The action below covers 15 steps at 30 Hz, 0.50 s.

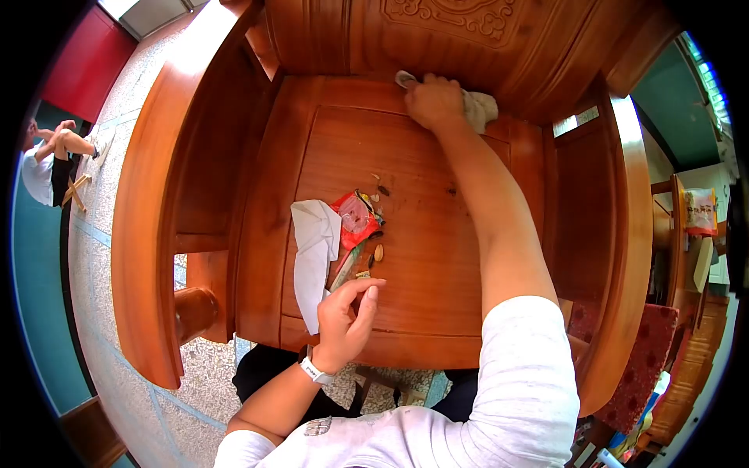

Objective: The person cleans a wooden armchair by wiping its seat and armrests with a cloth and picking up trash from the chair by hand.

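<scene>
My right hand (437, 103) is closed on a pale, crumpled cloth (480, 111), pressing it against the back edge of the wooden chair seat (421, 156). My left hand (347, 322), a white-banded watch (316, 370) on its wrist, hovers by the seat's front edge with fingers loosely bent and nothing visible in them. Just beyond it lie a folded white paper (315, 234) and a torn red wrapper (357, 220). Several seed or shell bits (379, 253) are scattered beside the wrapper.
Broad wooden armrests (144, 226) flank the seat, and a carved backrest (460, 23) rises behind it. Far left, another person (47, 160) sits on a low stool. At right are a packaged bag (701, 210) and a dark red patterned surface (644, 359).
</scene>
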{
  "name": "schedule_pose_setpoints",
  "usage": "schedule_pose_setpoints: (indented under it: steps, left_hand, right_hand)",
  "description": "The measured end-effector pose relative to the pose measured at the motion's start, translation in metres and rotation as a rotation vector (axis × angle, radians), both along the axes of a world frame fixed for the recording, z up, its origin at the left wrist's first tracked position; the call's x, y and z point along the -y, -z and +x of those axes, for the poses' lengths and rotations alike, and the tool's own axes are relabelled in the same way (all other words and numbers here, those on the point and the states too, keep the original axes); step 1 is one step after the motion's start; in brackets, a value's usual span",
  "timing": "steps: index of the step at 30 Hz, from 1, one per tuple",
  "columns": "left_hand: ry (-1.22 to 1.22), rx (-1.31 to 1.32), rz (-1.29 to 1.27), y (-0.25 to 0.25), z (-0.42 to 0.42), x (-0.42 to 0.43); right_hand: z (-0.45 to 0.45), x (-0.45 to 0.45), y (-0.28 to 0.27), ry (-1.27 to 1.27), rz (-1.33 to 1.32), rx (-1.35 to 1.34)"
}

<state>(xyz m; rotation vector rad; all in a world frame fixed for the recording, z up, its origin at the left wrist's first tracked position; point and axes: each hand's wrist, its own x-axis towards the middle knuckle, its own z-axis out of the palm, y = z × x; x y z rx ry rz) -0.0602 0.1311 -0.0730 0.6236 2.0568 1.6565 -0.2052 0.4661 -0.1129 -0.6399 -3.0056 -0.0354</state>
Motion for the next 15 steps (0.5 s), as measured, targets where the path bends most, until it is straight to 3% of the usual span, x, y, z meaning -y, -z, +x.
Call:
schedule_pose_setpoints:
  steps: [2,10,12,15]
  left_hand:
    - [-0.001,0.063,0.016,-0.005,-0.002,-0.002]
    - [0.123,-0.163,0.078,-0.02,-0.002,0.002]
    - [0.134,-0.115,0.061,-0.026,-0.003,0.006]
    - [0.153,-0.077,0.044,-0.03,-0.003,0.006]
  right_hand:
    - [0.019,-0.01,-0.004,0.143,0.003,0.069]
    - [0.08,-0.055,-0.008,0.518,-0.068,0.058]
    - [0.083,-0.053,-0.005,0.495,-0.255,-0.265]
    - [0.087,-0.047,-0.006,0.518,-0.173,-0.284]
